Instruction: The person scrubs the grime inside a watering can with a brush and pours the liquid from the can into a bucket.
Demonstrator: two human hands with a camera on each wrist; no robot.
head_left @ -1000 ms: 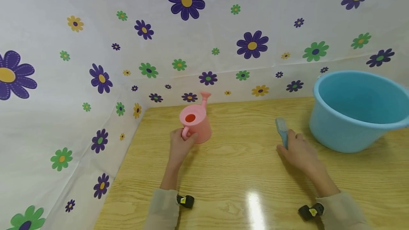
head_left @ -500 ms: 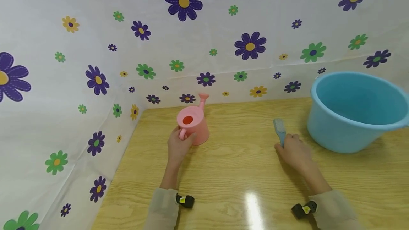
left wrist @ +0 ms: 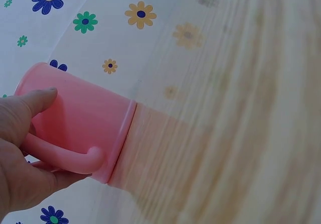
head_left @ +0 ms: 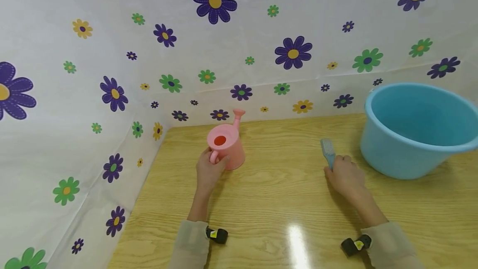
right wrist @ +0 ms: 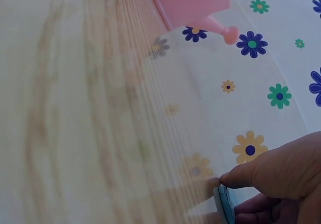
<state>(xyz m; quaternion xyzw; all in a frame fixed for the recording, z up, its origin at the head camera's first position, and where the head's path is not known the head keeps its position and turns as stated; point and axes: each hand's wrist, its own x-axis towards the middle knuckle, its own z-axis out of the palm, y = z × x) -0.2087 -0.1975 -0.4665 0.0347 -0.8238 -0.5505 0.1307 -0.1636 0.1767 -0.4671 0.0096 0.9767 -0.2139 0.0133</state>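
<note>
A pink watering can stands upright on the wooden table, its spout toward the back wall. My left hand grips its handle side; in the left wrist view the thumb lies on the can's wall and fingers pass behind the handle. Toward the right, a light blue brush lies low over the table with its head pointing away. My right hand holds the brush by its handle, thumb on the left side. In the right wrist view only a small part of the brush shows beside the thumb.
A big light blue tub stands at the right, close beyond my right hand. White cloth with flowers hangs along the back and left edges of the wooden table. Each sleeve carries a black wrist camera.
The view shifts slightly. My right hand and the brush move a little toward the lower left between the first two frames. The left hand stays on the watering can.
</note>
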